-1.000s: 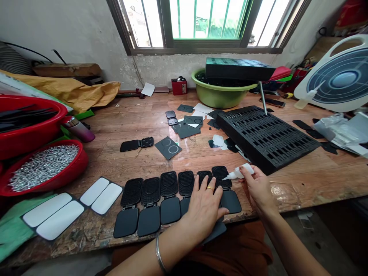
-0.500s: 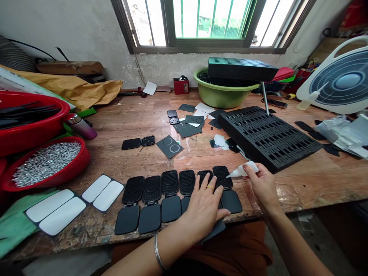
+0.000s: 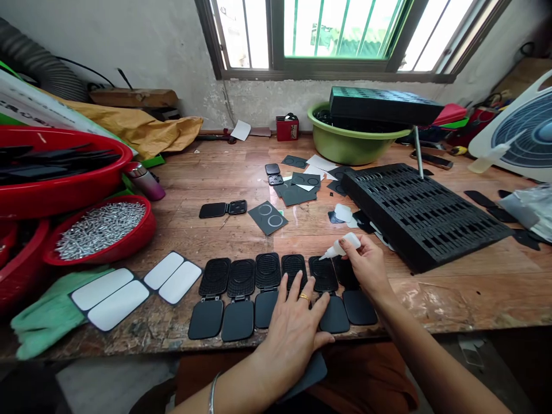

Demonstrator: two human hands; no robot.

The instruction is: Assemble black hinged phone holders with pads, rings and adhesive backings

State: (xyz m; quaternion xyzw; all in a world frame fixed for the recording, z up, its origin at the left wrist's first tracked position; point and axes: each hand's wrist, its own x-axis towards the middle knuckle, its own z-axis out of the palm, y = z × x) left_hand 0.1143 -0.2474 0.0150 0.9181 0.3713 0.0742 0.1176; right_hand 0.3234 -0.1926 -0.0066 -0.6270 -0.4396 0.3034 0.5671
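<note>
Along the table's front edge lies a row of several hinged black cases [image 3: 206, 319], opened flat, with ridged upper halves and smooth lower halves. My right hand [image 3: 366, 261] grips a small white squeeze bottle [image 3: 342, 246] tilted to the left. Its fine nozzle tip is at the ridged half of the second case from the right [image 3: 323, 276]. My left hand [image 3: 295, 319] lies with fingers spread over the middle cases, hiding parts of them. A dark flat piece [image 3: 313, 371] shows below my left palm; whether the palm holds it cannot be seen.
Left are white-faced stickers [image 3: 118, 305], a green cloth [image 3: 47, 316] and a red bowl of screws [image 3: 149, 230]. Dark ring-marked sheets [image 3: 267, 217] lie mid-table. A slotted black block [image 3: 431, 213] is at right. Behind stand a green basin [image 3: 357, 141] and a white fan [image 3: 517, 132].
My right hand has moved the bottle left, from the rightmost case to the second from the right. My left hand has also shifted left along the row. The camera view has swung slightly left.
</note>
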